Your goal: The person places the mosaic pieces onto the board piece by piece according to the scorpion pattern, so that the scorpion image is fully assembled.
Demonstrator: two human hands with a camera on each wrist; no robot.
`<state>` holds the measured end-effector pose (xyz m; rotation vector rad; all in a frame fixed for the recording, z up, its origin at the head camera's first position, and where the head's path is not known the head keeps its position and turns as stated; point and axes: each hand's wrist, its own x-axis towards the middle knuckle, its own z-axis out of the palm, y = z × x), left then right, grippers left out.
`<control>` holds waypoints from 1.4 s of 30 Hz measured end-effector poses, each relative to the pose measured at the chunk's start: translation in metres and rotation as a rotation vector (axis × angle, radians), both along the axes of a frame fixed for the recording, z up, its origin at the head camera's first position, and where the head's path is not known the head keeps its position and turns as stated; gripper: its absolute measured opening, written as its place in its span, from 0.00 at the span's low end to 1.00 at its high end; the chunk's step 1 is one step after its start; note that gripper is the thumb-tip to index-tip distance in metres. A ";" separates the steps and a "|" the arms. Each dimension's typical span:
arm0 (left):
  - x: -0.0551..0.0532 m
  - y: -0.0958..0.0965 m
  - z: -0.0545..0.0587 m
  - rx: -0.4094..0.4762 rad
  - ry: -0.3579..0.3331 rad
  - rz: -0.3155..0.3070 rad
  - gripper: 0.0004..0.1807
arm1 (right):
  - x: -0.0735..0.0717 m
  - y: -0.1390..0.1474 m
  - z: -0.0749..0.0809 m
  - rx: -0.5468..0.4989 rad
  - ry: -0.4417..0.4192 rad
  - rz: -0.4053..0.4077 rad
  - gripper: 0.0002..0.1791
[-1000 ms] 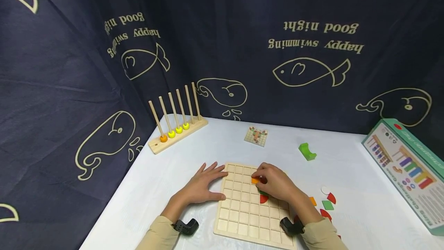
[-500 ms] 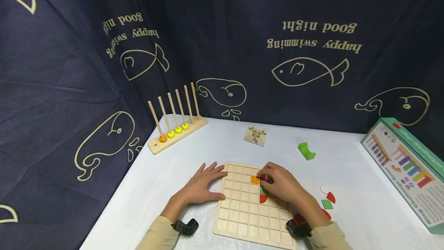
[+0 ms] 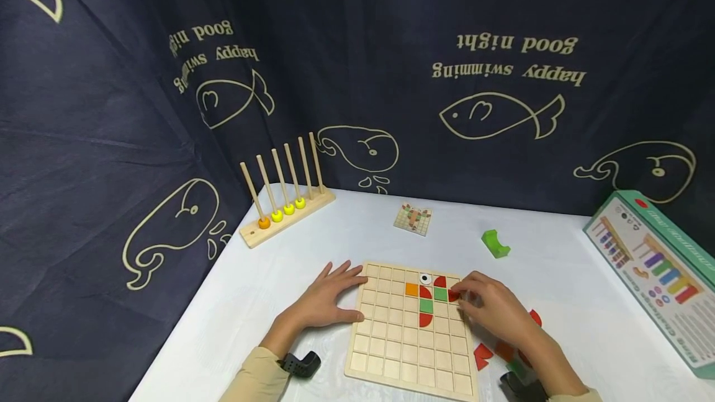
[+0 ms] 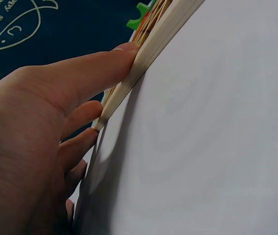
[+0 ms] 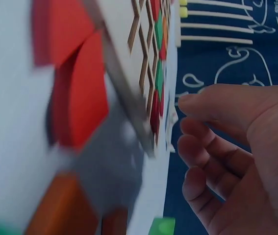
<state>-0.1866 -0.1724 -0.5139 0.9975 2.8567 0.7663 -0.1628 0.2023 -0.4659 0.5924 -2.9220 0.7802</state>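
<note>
In the head view, my left hand (image 3: 321, 299) lies beside the wooden grid board (image 3: 385, 365), fingers spread, fingertips and thumb against its left edge. The left wrist view shows the thumb and fingers of that hand (image 4: 36, 112) at the board's side. My right hand (image 3: 494, 306) is at the board's right edge, fingertips right at a red quarter-circle tile (image 3: 454, 295). In the right wrist view the fingers of this hand (image 5: 237, 147) are loosely bent, with nothing seen between them. Also on the board are an orange square tile (image 3: 411, 290), green square tiles (image 3: 426, 306) and a black-and-white eye tile (image 3: 426, 279).
Loose red tiles (image 3: 482, 355) and an orange tile (image 3: 504, 351) lie under the right forearm. Behind the board are a small pattern card (image 3: 413, 219) and a green curved block (image 3: 494, 244). A peg rack (image 3: 287, 219) stands back left, a game box (image 3: 650, 284) right.
My right hand has moved right across the board, uncovering the eye tile and several red and green tiles in the upper rows. The left hand has stayed at the board's left edge.
</note>
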 end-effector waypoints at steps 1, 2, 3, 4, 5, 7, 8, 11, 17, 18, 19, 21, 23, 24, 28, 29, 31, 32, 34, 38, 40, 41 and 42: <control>0.000 0.000 0.000 0.002 0.001 -0.002 0.43 | 0.002 0.004 0.001 0.004 -0.012 -0.011 0.14; 0.000 0.000 0.000 0.005 0.003 -0.004 0.43 | 0.003 0.007 0.001 0.008 -0.023 -0.021 0.14; 0.000 -0.001 0.000 0.006 0.004 -0.006 0.43 | 0.005 0.010 0.001 0.014 -0.029 -0.030 0.14; 0.000 -0.001 0.000 0.006 0.005 -0.006 0.43 | 0.006 0.014 0.001 0.017 -0.037 -0.037 0.15; 0.000 -0.001 0.000 0.006 0.007 -0.007 0.43 | 0.007 0.017 0.001 0.019 -0.044 -0.047 0.15; 0.000 -0.002 0.000 0.006 0.008 -0.006 0.44 | 0.009 0.024 0.000 0.024 -0.062 -0.062 0.15; 0.000 -0.001 0.000 0.007 0.008 -0.007 0.44 | 0.009 0.027 -0.001 0.027 -0.074 -0.069 0.15; 0.000 -0.002 0.000 0.005 0.012 -0.009 0.44 | 0.012 0.037 -0.005 0.042 -0.126 -0.108 0.16; 0.000 -0.001 0.000 0.005 0.002 -0.010 0.44 | 0.020 0.054 -0.010 0.045 -0.230 -0.135 0.18; 0.000 -0.001 0.000 0.005 0.000 -0.010 0.44 | 0.021 0.056 -0.010 0.041 -0.244 -0.136 0.18; 0.000 -0.001 0.000 0.005 -0.001 -0.009 0.44 | 0.023 0.059 -0.010 0.036 -0.258 -0.139 0.18; 0.001 -0.001 0.000 0.004 -0.006 -0.008 0.44 | 0.025 0.062 -0.009 0.029 -0.284 -0.147 0.19; 0.000 -0.001 0.001 0.003 -0.012 -0.008 0.44 | 0.026 0.066 -0.010 0.020 -0.301 -0.144 0.19; 0.000 -0.001 0.001 0.004 -0.014 -0.008 0.44 | 0.027 0.067 -0.010 0.018 -0.311 -0.141 0.20; 0.000 -0.001 0.002 0.005 -0.023 -0.008 0.44 | 0.026 0.071 -0.011 0.016 -0.338 -0.147 0.19; 0.000 0.000 0.002 0.008 -0.024 -0.007 0.44 | 0.026 0.071 -0.011 0.016 -0.338 -0.147 0.18; 0.000 0.000 0.002 0.010 -0.025 -0.005 0.44 | 0.026 0.071 -0.012 0.013 -0.336 -0.157 0.17; 0.001 0.000 0.002 0.013 -0.025 -0.004 0.44 | 0.027 0.071 -0.012 0.012 -0.329 -0.151 0.17; 0.001 0.000 0.002 0.012 -0.023 -0.003 0.44 | 0.027 0.071 -0.012 0.005 -0.323 -0.149 0.16; 0.001 0.000 0.002 0.010 -0.011 -0.003 0.44 | 0.028 0.068 -0.012 0.000 -0.321 -0.136 0.15; 0.001 -0.001 0.001 0.010 -0.002 -0.005 0.44 | 0.028 0.067 -0.012 0.002 -0.324 -0.141 0.15; 0.001 -0.001 0.001 0.011 0.002 -0.005 0.44 | 0.027 0.066 -0.011 0.005 -0.323 -0.144 0.14; 0.001 0.000 0.001 0.010 0.005 -0.006 0.44 | 0.027 0.066 -0.011 0.009 -0.321 -0.146 0.15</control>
